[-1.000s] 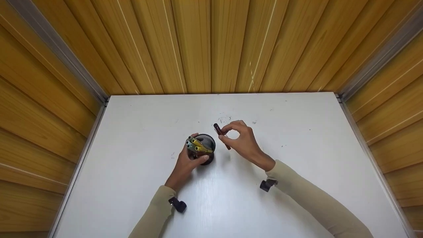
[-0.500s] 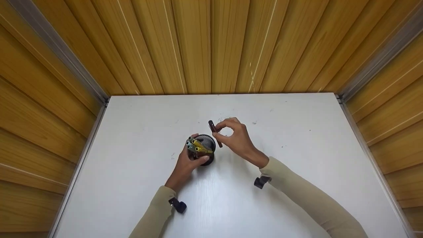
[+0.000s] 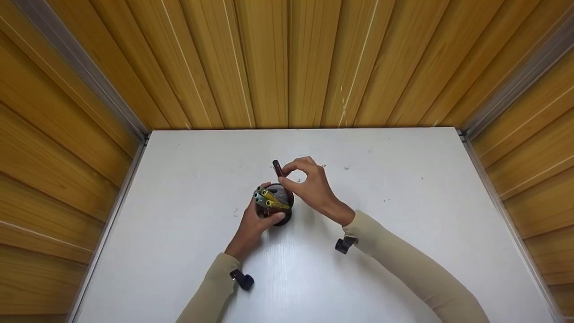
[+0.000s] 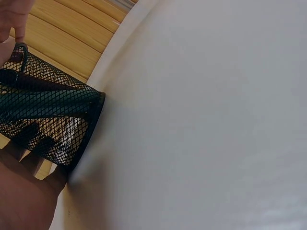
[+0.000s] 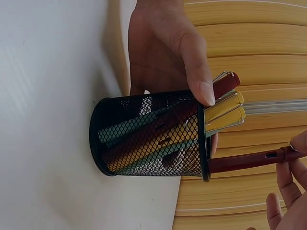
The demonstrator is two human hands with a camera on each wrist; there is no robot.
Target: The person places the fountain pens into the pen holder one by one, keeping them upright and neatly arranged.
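white table (image 3: 403, 251) against wood-panel wall (image 3: 287, 63). black mesh pen cup (image 3: 279, 204) stands upright on table near its middle. left hand (image 3: 253, 222) wraps the cup from the near-left side, thumb over the rim, fingers curled round the mesh wall. cup holds yellow pens (image 5: 224, 111), 1 teal, 1 dark red, leaning toward the left hand. right hand (image 3: 314, 188) pinches a dark red pen (image 3: 279, 170) between thumb and fingertips; pen tilted, lower end inside the cup at its far-right rim, upper end sticking out.
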